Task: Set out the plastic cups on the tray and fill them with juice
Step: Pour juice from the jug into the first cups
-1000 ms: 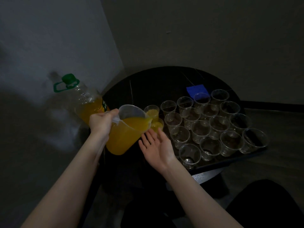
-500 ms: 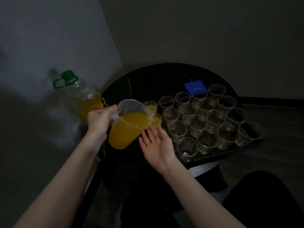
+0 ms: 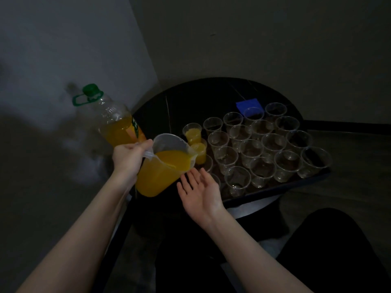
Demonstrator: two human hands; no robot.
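Left hand [image 3: 127, 159] grips jug [image 3: 163, 166]; right hand [image 3: 201, 191], open-palmed, holds nothing. Tilt gradually, spout over next cup [image 3: 208, 163].

A clear plastic jug of orange juice [image 3: 164, 166] is gripped by the left hand [image 3: 128, 159] beside clear plastic cups [image 3: 262, 149] on a dark tray [image 3: 281, 190]; the right hand [image 3: 201, 192] is held palm-up.

A dark rectangular tray [image 3: 281, 190] sits on the round black tabletop [image 3: 190, 102], toward its right side. Rows of clear plastic cups [image 3: 262, 172] stand on the tray. Two cups holding orange juice [image 3: 193, 133] stand at the tray's far left corner, one before the other. A clear plastic jug of orange juice [image 3: 163, 166] hangs just left of them. A large clear plastic bottle with a green cap [image 3: 112, 121] stands behind the jug, further left. A blue square card [image 3: 249, 104] lies on the tabletop behind the tray.
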